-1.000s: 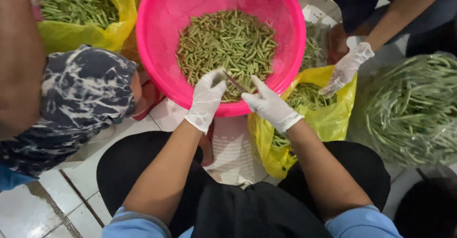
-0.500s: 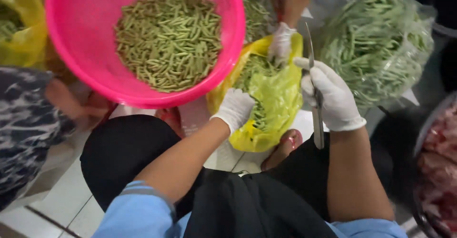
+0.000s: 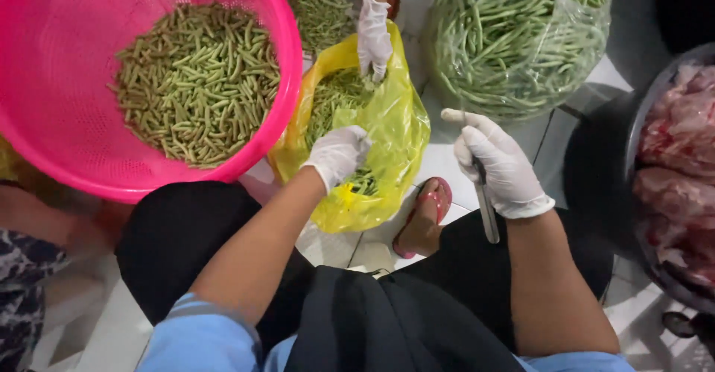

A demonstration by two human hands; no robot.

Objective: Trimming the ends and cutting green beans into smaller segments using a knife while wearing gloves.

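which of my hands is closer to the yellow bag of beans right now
Left. Your left hand reaches into the yellow bag, touching it. Your right hand is off to the bag's right, apart from it, gripping a knife.

A food-prep kitchen floor: white tiles (image 3: 447,160), bagged green beans (image 3: 514,37), raw meat (image 3: 678,163).

My left hand (image 3: 339,154) is in the bag of beans (image 3: 387,130); the basin (image 3: 45,126) lies left of it, my knife-holding right hand (image 3: 503,167) right.
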